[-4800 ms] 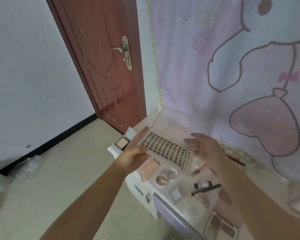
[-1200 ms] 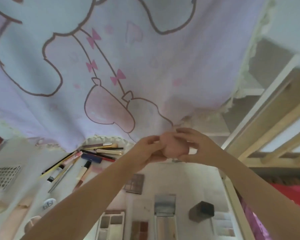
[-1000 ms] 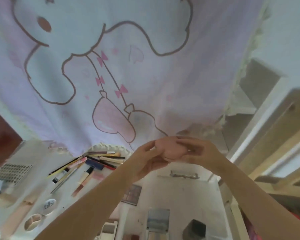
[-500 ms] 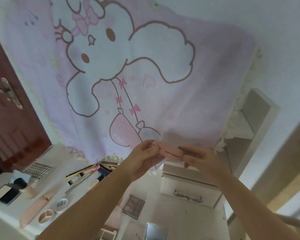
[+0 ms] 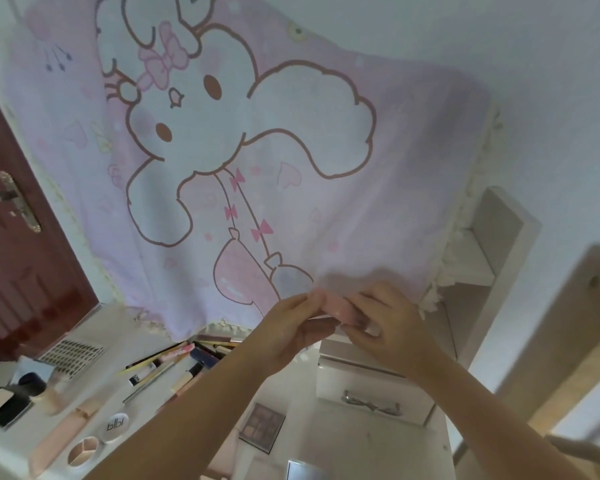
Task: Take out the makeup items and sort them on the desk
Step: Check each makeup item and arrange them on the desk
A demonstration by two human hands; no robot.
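Both hands meet in the air above the desk (image 5: 343, 445) and grasp a small pink item (image 5: 336, 306) between them; blur and the covering fingers hide most of it, so what it is cannot be told. The left hand (image 5: 288, 330) pinches its left end with curled fingers, the right hand (image 5: 381, 327) wraps its right end, fingertips bent over it, and both forearms rise from the lower edge. Below the left hand lies a heap of pencils and tubes (image 5: 174, 362), below it an eyeshadow palette (image 5: 262, 427). Far left of the hands sit a lash tray (image 5: 71, 353), an open compact (image 5: 0, 403) and a round white jar (image 5: 115, 425). Under the right hand is a drawer handle (image 5: 371, 405). Behind hangs a cartoon curtain (image 5: 257, 150)
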